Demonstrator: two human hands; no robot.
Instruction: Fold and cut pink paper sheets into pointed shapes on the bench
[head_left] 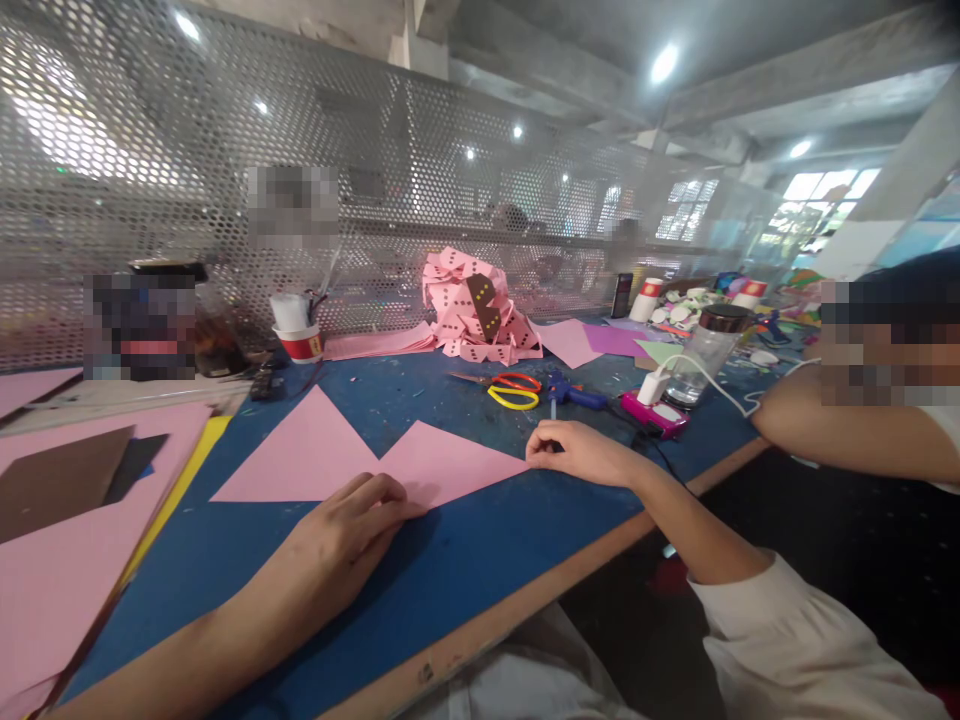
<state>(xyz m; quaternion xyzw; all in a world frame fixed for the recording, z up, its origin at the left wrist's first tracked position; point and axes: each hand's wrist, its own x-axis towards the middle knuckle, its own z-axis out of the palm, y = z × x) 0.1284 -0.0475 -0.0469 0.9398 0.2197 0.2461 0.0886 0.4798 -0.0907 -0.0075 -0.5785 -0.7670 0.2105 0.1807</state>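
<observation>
A pink paper triangle [447, 458] lies on the blue tabletop in front of me. My left hand [360, 522], fingers curled together, grips its near edge. At the right corner, my right hand [574, 450] pinches the tip between thumb and fingers. To the left lies a second pink paper triangle [300, 455], flat on the table, its right corner meeting or close to the first one. Beyond my hands are scissors [516, 388] with red and yellow handles, and a blue glue gun [574, 393].
A heap of folded pink paper pieces [457, 305] with dark dots stands by the perforated metal screen [390, 190]. Pink sheets [67, 600] lie at left. A paper cup [298, 342], a magenta power strip [654, 414] and a clear jar [705, 355] stand farther back. Another person's arm [847, 425] rests at right.
</observation>
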